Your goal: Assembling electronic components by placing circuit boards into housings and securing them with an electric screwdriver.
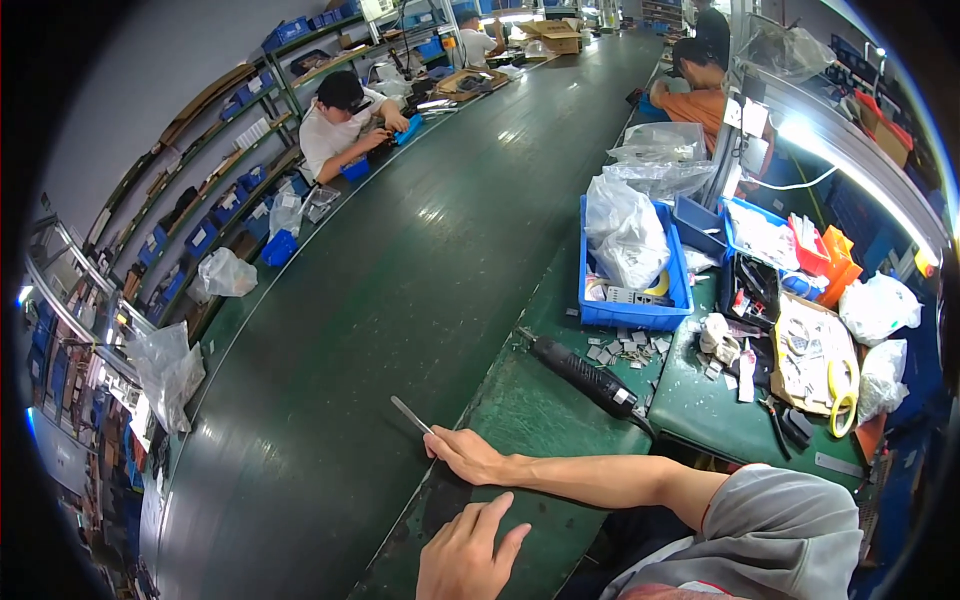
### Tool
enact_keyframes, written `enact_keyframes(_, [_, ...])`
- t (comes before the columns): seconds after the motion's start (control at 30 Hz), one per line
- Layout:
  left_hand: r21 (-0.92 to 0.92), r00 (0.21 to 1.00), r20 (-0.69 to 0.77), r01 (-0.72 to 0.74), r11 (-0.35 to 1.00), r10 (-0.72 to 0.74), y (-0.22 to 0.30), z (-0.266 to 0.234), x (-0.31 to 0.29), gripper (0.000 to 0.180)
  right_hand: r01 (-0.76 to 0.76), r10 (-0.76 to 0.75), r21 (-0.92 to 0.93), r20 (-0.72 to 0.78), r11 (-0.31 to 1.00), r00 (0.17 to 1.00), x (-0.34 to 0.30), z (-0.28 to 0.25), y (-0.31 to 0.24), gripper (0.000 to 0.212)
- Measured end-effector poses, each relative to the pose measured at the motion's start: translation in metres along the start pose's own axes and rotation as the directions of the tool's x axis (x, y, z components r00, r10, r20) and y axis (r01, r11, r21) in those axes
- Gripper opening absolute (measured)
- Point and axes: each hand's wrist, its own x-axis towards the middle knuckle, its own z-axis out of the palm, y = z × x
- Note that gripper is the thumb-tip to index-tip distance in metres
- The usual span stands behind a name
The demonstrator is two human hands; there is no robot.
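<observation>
My right hand (465, 455) reaches across from the right, its fingers closed on one end of a thin, flat, greyish metal strip (409, 413). The strip's free end points up and to the left, over the dark green belt (330, 400). Just below, at the bottom edge, is my left hand (465, 555). Its thumb and forefinger are apart, and nothing shows between them. A black electric screwdriver (585, 375) lies on the green worktop (530, 420) beyond my right forearm, its tip toward the belt.
Small metal plates (630, 348) lie scattered by a blue bin (640, 316) holding plastic bags. Farther right are a cardboard tray (815, 360), yellow-handled scissors (843, 385) and pliers (775, 428). A person in white (335, 135) works across the belt; another in orange (695, 95) sits farther along.
</observation>
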Motion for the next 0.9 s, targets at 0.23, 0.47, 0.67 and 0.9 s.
enact_keyframes(0.23, [-0.01, 1.0, 0.008, 0.013, 1.0, -0.013, 0.001, 0.0, 0.002, 0.032, 0.002, -0.002, -0.023, 0.004, 1.0, 1.0, 0.0, 0.0, 0.0, 0.04])
enact_keyframes(0.47, [-0.014, 0.999, 0.021, 0.026, 1.0, -0.026, -0.001, 0.001, 0.001, 0.031, 0.084, -0.082, -0.066, 0.037, 0.994, 0.996, 0.0, -0.001, -0.008, 0.04])
enact_keyframes(0.67, [-0.003, 0.999, 0.031, 0.029, 1.0, -0.029, 0.0, 0.003, 0.003, 0.031, 0.044, -0.044, -0.044, 0.0, 0.998, 0.999, 0.002, 0.003, 0.006, 0.036])
enact_keyframes(0.9, [0.005, 0.999, 0.037, 0.025, 1.0, -0.025, 0.001, 0.003, 0.004, 0.032, -0.063, 0.063, -0.017, 0.011, 0.998, 0.998, -0.001, -0.001, -0.011, 0.037])
